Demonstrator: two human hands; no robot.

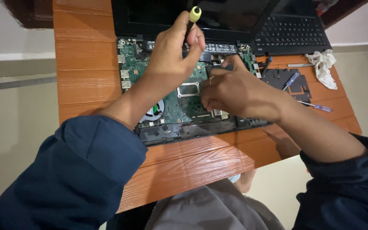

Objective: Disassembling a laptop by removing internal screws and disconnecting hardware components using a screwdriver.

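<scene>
An opened laptop lies on an orange wooden table (86, 81), its green circuit board (179, 100) bared with a round fan (154, 111) at the front left. My left hand (173, 53) is shut on a screwdriver with a yellow cap (194, 15), held upright over the back of the board. My right hand (235, 91) rests on the right part of the board, fingers curled and pressed down, index finger reaching toward the hinge edge. What lies under its fingers is hidden.
A second black laptop's keyboard (292, 30) sits at the back right. On the table's right part lie a black cover plate (288, 83), two small blue-handled screwdrivers (292, 79) (320, 107) and a crumpled white cloth (324, 66). The table's front edge is near my lap.
</scene>
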